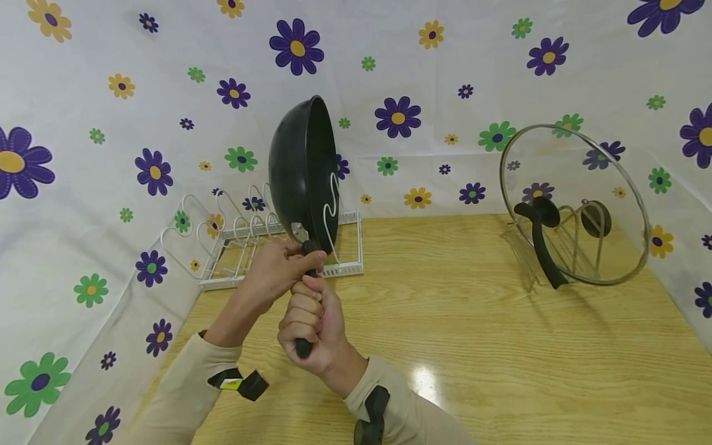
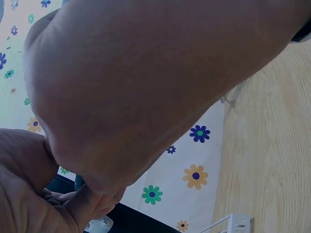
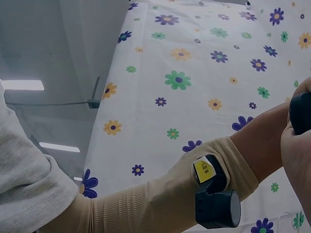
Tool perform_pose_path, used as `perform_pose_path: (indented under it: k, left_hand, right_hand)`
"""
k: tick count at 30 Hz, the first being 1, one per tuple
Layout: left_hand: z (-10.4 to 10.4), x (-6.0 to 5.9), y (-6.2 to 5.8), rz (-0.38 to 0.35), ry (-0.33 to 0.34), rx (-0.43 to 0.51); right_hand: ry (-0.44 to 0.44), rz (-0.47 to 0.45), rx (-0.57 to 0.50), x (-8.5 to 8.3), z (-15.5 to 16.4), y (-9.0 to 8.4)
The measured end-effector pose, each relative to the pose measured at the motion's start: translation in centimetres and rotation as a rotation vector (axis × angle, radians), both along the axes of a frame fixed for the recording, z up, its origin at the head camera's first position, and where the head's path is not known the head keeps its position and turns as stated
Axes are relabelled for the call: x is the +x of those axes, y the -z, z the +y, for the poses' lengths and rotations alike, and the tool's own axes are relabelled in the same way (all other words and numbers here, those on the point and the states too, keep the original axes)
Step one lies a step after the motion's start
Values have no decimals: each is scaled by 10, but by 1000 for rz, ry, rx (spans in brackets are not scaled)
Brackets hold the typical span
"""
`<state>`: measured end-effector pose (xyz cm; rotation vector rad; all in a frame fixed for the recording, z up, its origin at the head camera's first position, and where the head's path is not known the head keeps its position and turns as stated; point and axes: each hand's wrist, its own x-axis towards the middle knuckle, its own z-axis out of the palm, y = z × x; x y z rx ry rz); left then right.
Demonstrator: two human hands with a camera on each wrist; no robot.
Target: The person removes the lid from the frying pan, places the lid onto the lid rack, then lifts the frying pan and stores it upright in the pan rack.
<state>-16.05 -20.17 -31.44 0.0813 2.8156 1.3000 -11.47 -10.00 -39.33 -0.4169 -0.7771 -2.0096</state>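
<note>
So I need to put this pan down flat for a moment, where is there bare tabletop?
The widest bare patch of the table lies between the white rack and the glass lid on its stand. The near edge right of the right hand is also bare. The rack corner is crowded: pan, both hands, wire loops.

I count one black pan and one glass lid. I see one white wire rack and one clear stand under the lid. There is one wooden counter. I see two hands, my left hand and my right hand, and two wrist cameras.
</note>
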Motion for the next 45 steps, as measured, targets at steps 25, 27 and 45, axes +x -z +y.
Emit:
perform_pose_path:
  k: [25, 27, 45]
  left_hand:
    - [0, 1, 12, -36, 3, 40]
    - [0, 1, 13, -37, 1, 47]
    - [0, 1, 21, -74, -16, 65]
  right_hand:
    - [-15, -18, 1, 1, 3, 8]
    - [-19, -20, -2, 1, 3, 9]
    - [-30, -40, -2, 1, 3, 15]
